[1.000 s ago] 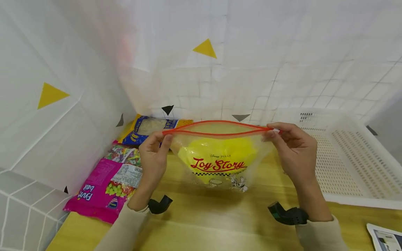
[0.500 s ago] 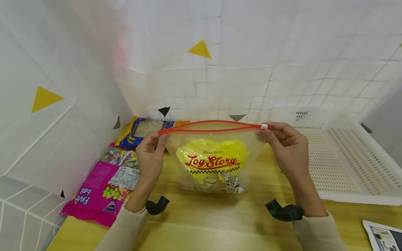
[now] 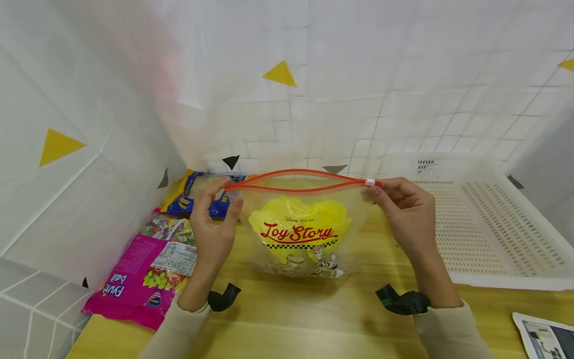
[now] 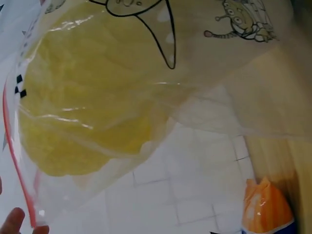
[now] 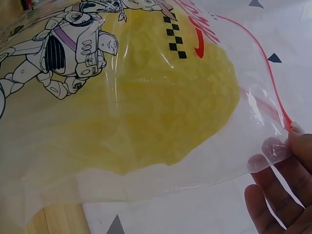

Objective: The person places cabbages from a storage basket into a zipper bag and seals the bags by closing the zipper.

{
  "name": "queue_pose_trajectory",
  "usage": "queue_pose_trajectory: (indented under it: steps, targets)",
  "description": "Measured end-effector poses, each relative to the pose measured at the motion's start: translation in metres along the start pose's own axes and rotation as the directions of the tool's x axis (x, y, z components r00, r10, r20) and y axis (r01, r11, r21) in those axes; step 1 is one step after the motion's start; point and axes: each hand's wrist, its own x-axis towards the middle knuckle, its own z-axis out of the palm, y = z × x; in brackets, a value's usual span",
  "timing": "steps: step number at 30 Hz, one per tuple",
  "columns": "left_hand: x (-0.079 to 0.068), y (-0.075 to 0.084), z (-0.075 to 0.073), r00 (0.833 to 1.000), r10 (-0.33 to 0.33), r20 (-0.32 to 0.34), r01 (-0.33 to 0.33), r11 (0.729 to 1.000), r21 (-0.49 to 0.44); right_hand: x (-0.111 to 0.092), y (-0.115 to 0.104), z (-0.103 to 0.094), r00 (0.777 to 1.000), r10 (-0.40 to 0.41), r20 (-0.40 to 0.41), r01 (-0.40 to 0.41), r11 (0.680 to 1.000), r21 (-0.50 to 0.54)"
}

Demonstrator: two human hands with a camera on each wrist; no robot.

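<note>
A clear zip bag with a red-edged mouth, printed "Toy Story", hangs close over the table, mouth gaping. Inside it lies something yellow and lumpy, its kind veiled by the film. My right hand pinches the bag's right top corner between thumb and fingers, just beside the white slider. At the left corner, my left hand has its thumb standing apart from the forefinger, and the end of the red strip is between the fingertips in the left wrist view.
To the left lie a pink candy bag and a blue-and-yellow packet. A white perforated basket stands at the right. A white-edged flat item lies at the lower right. White walls rise behind the table.
My left thumb has come away from the bag's left corner. The white slider, earlier partly under my right fingers, now shows just left of them. The whole view has drifted slightly.
</note>
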Motion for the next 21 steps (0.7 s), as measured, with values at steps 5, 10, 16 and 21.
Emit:
queue_pose_trajectory:
  steps: [5,10,16,21]
  targets:
    - [0.004,0.01,0.008,0.988,0.154,0.018,-0.155,0.987,0.042,0.0,0.001,0.0,1.0,-0.006,0.006,0.006,1.0,0.01]
    - [0.011,0.022,0.022,0.963,0.257,0.083,-0.266,0.955,0.131,-0.002,0.001,0.0,1.0,0.004,-0.002,-0.004,1.0,-0.01]
    - [0.021,0.043,0.047,0.914,0.348,0.208,-0.392,0.891,0.229,-0.001,0.002,0.0,1.0,-0.012,0.0,0.012,0.996,-0.088]
    - [0.031,0.056,0.071,0.875,0.348,0.337,-0.438,0.865,0.246,0.0,0.004,0.002,1.0,-0.021,0.007,0.021,0.994,-0.112]
